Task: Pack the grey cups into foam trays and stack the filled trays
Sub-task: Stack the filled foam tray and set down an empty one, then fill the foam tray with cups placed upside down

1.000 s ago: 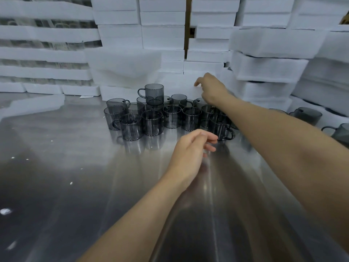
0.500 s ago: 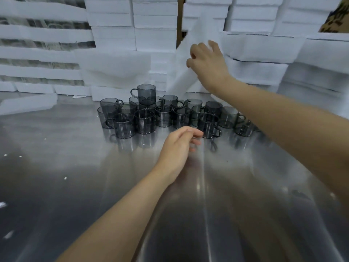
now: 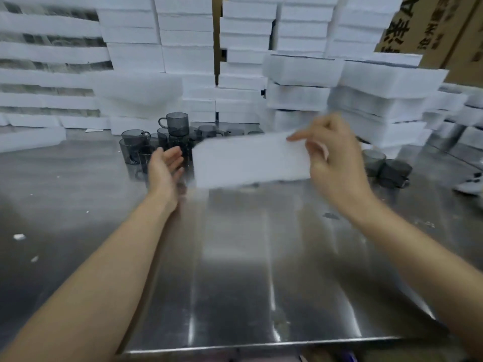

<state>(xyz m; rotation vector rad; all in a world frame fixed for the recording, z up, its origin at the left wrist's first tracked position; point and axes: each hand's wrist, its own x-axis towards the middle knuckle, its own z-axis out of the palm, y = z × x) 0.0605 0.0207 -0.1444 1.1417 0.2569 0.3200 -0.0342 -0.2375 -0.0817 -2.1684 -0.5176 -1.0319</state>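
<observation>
A brushed steel table (image 3: 235, 270) fills the view from 9 o'clock round to 3 o'clock. Its front edge runs across at 6 o'clock, and pale streaks of light are reflected along its top. White crumbs (image 3: 18, 236) lie scattered at 9 o'clock, and brown cardboard boxes (image 3: 444, 30) with black printed characters stand at 1 o'clock.

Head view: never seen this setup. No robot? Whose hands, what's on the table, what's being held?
No robot: one camera worn on a person's head looks down at their bare hands. The right hand pinches a white foam tray, blurred by motion, above the steel table. The left hand is open beside the tray's left end and holds nothing. Behind it, grey cups stand clustered, one sitting on top of others; more cups sit at the right. At the back, foam stacks pile high, with cardboard boxes at top right.
</observation>
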